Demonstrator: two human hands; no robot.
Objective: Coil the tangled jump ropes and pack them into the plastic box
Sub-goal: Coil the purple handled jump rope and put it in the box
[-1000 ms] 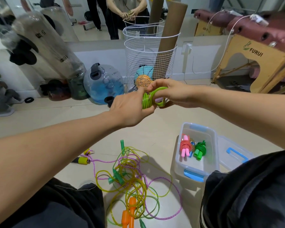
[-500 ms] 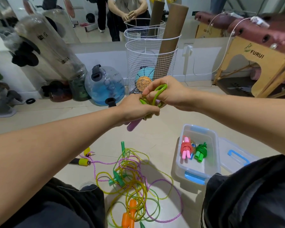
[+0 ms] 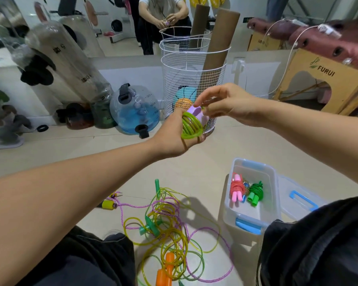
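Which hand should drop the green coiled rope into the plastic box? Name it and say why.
Left. The left hand already grips the green coiled rope with its purple handles. The right hand only touches its top. The plastic box lies lower right, so the left must cross over.

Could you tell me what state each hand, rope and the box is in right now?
left hand: grips the lime rope.
lime rope: coiled, purple handles.
right hand: fingertips at a handle, grip unclear.
plastic box: open, lid beside it.
pink rope: coiled, boxed.
green rope: coiled, boxed.
floor ropes: tangled.
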